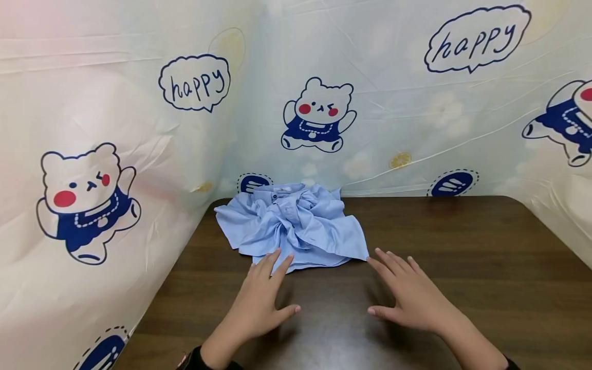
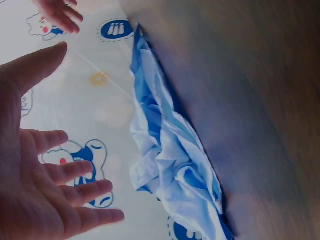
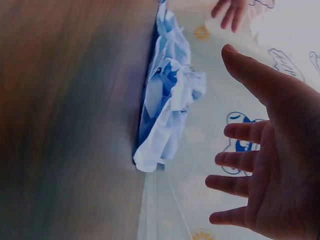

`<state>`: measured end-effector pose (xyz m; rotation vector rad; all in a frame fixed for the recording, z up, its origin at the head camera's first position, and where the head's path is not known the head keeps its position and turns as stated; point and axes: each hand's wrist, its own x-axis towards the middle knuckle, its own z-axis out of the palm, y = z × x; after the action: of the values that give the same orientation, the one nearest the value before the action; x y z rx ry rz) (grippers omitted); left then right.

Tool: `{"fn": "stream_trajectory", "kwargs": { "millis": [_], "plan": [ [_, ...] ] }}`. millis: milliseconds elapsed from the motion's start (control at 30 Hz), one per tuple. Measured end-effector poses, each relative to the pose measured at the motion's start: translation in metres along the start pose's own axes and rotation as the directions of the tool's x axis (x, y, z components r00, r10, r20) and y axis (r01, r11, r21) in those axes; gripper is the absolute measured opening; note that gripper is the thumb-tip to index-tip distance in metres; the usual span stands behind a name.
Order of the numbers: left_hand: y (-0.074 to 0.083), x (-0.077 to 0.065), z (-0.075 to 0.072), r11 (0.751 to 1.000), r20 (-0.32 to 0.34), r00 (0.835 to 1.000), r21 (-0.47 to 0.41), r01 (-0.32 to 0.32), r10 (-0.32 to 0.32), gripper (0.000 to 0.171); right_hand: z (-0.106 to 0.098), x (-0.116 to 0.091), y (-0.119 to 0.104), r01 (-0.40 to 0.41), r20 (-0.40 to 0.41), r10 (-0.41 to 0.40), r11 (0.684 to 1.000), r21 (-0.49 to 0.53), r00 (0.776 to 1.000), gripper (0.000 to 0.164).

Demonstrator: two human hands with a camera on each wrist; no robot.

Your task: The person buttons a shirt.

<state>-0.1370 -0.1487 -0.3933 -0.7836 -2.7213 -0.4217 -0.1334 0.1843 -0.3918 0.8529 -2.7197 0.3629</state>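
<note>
A crumpled light blue shirt [image 1: 296,226] with a buttoned collar lies in a loose heap at the back left of the table. In front of its near edge is my left hand [image 1: 261,295], fingers spread and holding nothing. My right hand [image 1: 411,295] hovers over the table to the shirt's right front, fingers also spread, nothing in it. Both wrist views show the palms bare, with the shirt [image 2: 170,150] beyond the left fingers and the shirt [image 3: 167,100] beyond the right ones. Whether the fingertips touch the cloth cannot be told from the head view; the wrist views show them apart.
The dark brown wooden table [image 1: 462,246] has rounded far corners. A pale curtain [image 1: 393,128] printed with bears and "happy" bubbles hangs along its back and sides, close behind the shirt.
</note>
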Motion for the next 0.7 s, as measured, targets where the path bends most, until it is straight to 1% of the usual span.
{"fn": "stream_trajectory", "kwargs": {
  "millis": [100,200,267,367,467,567,700],
  "plan": [
    [-0.007,0.006,0.001,0.998,0.001,0.999,-0.04,-0.049,0.049,0.094,0.004,0.01,0.006,0.049,0.003,-0.049,0.998,0.03,0.999,0.082],
    [-0.013,0.011,0.001,0.995,0.019,0.998,-0.08,-0.063,0.065,0.092,0.007,0.022,0.014,0.083,0.038,-0.085,0.995,0.055,0.996,0.078],
    [-0.015,0.014,0.002,0.993,0.034,0.998,-0.103,-0.055,0.059,0.089,0.01,0.03,0.019,0.094,0.062,-0.098,0.993,0.065,0.993,0.076],
    [-0.019,0.018,0.003,0.989,0.058,0.998,-0.146,-0.02,0.028,0.082,0.013,0.04,0.026,0.091,0.092,-0.097,0.994,0.063,0.991,0.071],
    [-0.023,0.021,0.006,0.986,0.063,0.998,-0.167,0.009,0.002,0.072,0.017,0.049,0.033,0.081,0.113,-0.089,0.994,0.072,0.99,0.065],
    [-0.03,0.025,0.007,0.983,0.059,0.998,-0.181,0.01,0.0,0.064,0.02,0.057,0.04,0.066,0.125,-0.076,0.994,0.085,0.989,0.058],
    [-0.041,0.033,0.006,0.981,0.079,0.997,-0.194,0.01,0.006,0.056,0.024,0.067,0.047,0.064,0.126,-0.075,0.994,0.087,0.989,0.049]
  ]
}}
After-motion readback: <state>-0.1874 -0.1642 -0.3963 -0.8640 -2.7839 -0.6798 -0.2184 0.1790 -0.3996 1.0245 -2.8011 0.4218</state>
